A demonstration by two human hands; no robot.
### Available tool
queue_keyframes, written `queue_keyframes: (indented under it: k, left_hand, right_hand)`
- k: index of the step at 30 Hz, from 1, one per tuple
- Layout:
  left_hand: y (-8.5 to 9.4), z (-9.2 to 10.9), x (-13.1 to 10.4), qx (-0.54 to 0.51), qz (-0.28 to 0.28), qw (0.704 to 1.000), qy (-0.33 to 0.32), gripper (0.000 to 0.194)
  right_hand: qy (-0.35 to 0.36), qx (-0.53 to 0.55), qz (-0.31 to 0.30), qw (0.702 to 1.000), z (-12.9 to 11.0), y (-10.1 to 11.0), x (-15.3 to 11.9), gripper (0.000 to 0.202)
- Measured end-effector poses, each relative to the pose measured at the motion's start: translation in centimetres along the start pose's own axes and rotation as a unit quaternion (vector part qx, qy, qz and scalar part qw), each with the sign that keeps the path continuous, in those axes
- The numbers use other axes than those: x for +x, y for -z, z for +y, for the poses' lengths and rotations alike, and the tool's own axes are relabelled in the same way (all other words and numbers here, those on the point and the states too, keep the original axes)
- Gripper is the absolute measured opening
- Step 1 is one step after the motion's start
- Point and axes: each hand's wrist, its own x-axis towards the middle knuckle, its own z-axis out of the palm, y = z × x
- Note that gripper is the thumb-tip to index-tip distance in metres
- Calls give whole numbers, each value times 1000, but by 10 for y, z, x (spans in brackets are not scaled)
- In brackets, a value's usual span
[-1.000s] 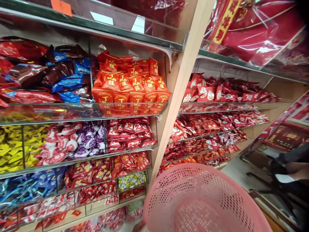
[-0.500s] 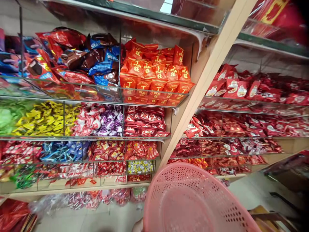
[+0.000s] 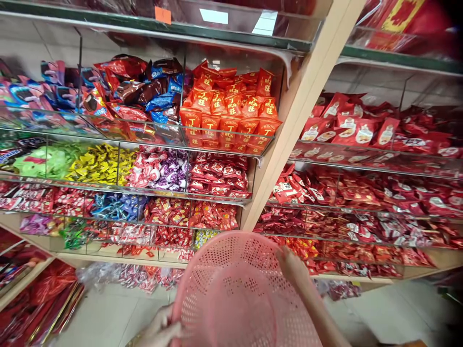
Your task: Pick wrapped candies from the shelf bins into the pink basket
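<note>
A pink perforated plastic basket (image 3: pixel 238 299) hangs low in the middle of the view, its inside facing up with nothing in it. My left hand (image 3: pixel 162 327) grips its left rim, fingers wrapped round the edge. On the far right part of the rim lies my right hand (image 3: pixel 289 262), blurred, with its forearm running down to the lower right; its fingers are smeared by motion. Behind the basket, glass shelves hold wrapped sweets: orange-red packets (image 3: pixel 229 127), yellow sweets (image 3: pixel 101 164) and purple-wrapped sweets (image 3: pixel 173 171).
A slanting wooden post (image 3: pixel 289 130) divides the shelving. Red packets (image 3: pixel 347 130) fill the right shelves. Bagged sweets (image 3: pixel 139 278) sit beneath the left shelves, above a tiled floor (image 3: pixel 112 313). At lower left is a side shelf (image 3: pixel 27 282) with red packages.
The basket has moved left in view. My right hand has come into view at its far rim, and more of my left hand shows. The camera view has shifted, revealing more of the left shelves.
</note>
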Motion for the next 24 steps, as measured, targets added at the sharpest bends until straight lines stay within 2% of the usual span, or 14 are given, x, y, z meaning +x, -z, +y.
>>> queue_keyframes:
  k: [3, 4, 5, 6, 7, 9, 10, 12, 14, 17, 19, 21, 24]
  left_hand:
    - [33, 26, -13, 88, -81, 991, 53, 55]
    - [41, 36, -12, 124, -81, 988, 46, 55]
    - [47, 47, -7, 163, -65, 984, 2, 53]
    - [51, 58, 3, 208, -40, 976, -49, 53]
    - [55, 69, 15, 257, 11, 963, -75, 54]
    - [57, 94, 47, 347, 92, 929, -93, 59]
    - [57, 105, 63, 384, 111, 910, -109, 61]
    - [56, 126, 91, 447, 101, 878, -135, 59]
    - [57, 137, 110, 508, 98, 843, -145, 61]
    - [70, 127, 120, 557, 164, 798, -162, 69]
    - [85, 106, 122, 555, 195, 794, -149, 71]
    - [101, 81, 124, 558, 219, 791, -126, 72]
    - [115, 54, 130, 563, 224, 790, -94, 73]
  right_hand:
    - [33, -34, 32, 998, -26, 3, -9, 37]
    - [45, -39, 40, 997, -31, 3, -11, 37]
    - [55, -43, 48, 996, -36, 3, -13, 36]
    - [63, -46, 56, 995, -41, 1, -15, 36]
    - [69, -48, 61, 995, -48, -2, -17, 36]
    - [77, -50, 66, 994, -64, -9, -23, 37]
    - [85, -48, 68, 993, -75, -12, -26, 37]
    - [109, -35, 70, 991, -103, -15, -33, 37]
    - [141, -12, 77, 987, -135, -15, -39, 37]
    - [184, 2, 99, 978, -182, -20, -42, 39]
    - [202, 4, 98, 975, -205, -33, -42, 36]
    - [215, 0, 92, 972, -219, -54, -41, 31]
    - [229, -3, 105, 968, -224, -93, -42, 31]
